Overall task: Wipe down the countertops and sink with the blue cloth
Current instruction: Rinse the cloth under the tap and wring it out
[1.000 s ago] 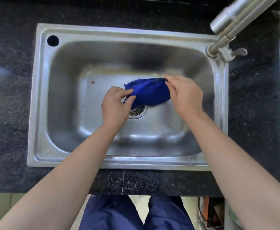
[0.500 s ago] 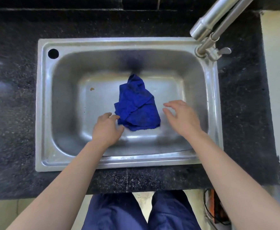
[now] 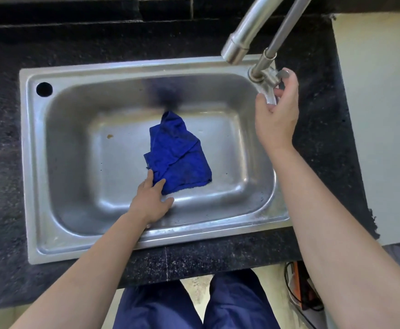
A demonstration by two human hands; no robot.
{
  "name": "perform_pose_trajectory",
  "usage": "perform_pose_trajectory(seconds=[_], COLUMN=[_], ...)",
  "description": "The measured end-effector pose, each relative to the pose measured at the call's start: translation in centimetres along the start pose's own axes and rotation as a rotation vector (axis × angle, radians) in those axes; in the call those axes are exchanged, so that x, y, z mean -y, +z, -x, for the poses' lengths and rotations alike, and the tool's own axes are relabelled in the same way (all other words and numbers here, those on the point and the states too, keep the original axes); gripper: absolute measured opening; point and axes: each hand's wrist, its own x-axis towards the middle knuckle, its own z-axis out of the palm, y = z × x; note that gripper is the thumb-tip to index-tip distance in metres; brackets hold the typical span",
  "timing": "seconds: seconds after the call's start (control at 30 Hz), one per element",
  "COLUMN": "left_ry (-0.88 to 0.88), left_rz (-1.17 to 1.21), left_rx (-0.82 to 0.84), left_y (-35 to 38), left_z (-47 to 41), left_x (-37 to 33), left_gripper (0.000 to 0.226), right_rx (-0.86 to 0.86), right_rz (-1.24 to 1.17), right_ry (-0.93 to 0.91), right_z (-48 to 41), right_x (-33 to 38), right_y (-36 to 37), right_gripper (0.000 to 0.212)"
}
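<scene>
The blue cloth [image 3: 177, 155] lies crumpled on the floor of the steel sink [image 3: 28, 162], covering the drain. My left hand [image 3: 152, 200] reaches into the basin, and its straight fingers touch the cloth's near left corner. My right hand [image 3: 277, 110] is up at the sink's far right corner. There its thumb and fingers curl round the tap handle [image 3: 282, 73] at the base of the tap [image 3: 241, 36].
Black speckled countertop [image 3: 2, 186] surrounds the sink. The tap spout hangs over the basin's far right. A round hole [image 3: 44, 89] sits in the rim's far left corner, and a small brown speck [image 3: 109, 136] on the floor. A pale surface [image 3: 379, 115] borders the right.
Both hands let go of the cloth, which dropped flat onto the sink floor. My right hand then rose to the tap handle, and my left hand moved onto the cloth's near corner.
</scene>
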Motion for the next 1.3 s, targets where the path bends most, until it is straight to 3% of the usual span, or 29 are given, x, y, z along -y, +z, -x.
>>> perform_pose_trajectory(seconds=[0.27, 0.4, 0.47, 0.53, 0.63, 0.8, 0.9, 1.03, 1.1, 1.2, 1.3], left_ry=[-0.001, 0.009, -0.001, -0.012, -0.026, -0.024, -0.022, -0.037, -0.067, -0.107, -0.159], left_rz=[0.042, 0.076, 0.094, 0.114, 0.126, 0.198, 0.197, 0.184, 0.201, 0.226, 0.293], left_rx=[-0.043, -0.093, -0.116, -0.142, -0.175, -0.201, -0.177, -0.162, -0.172, -0.201, -0.236], left_y=[0.0, -0.1, -0.2, -0.2, -0.2, -0.7, -0.9, -0.8, -0.9, -1.0, -0.8], left_z=[-0.1, -0.1, -0.2, -0.4, -0.6, -0.6, -0.4, -0.5, -0.6, -0.9, -1.3], left_x=[0.0, 0.1, 0.1, 0.0, -0.1, 0.0, 0.3, 0.5, 0.4, 0.2, 0.1], left_gripper=[0.067, 0.057, 0.056, 0.055, 0.053, 0.055, 0.056, 0.057, 0.056, 0.051, 0.047], right_rx=[0.086, 0.069, 0.049, 0.157, 0.446, 0.953, 0.946, 1.089, 1.040, 0.865, 0.988], right_rz=[0.290, 0.368, 0.552, 0.725, 0.790, 0.784, 0.791, 0.721, 0.821, 0.793, 0.709], right_ry=[-0.368, -0.331, -0.335, -0.463, -0.648, -0.451, -0.426, -0.188, -0.233, -0.407, -0.427], right_z=[1.4, 2.9, 4.4, 6.1, 7.5, 9.9, 10.9, 11.5, 11.3, 11.0, 11.3], right_x=[-2.7, -2.0, -1.9, -2.5, -4.5, -5.9, -5.7, -5.0, -4.8, -4.5, -3.9], right_y=[-0.2, 1.2, 2.7, 4.7, 8.0, 10.7, 10.4, 9.2, 8.9, 9.6, 11.1], right_gripper=[0.054, 0.071, 0.079, 0.081, 0.067, 0.083, 0.066, 0.042, 0.038, 0.041, 0.065])
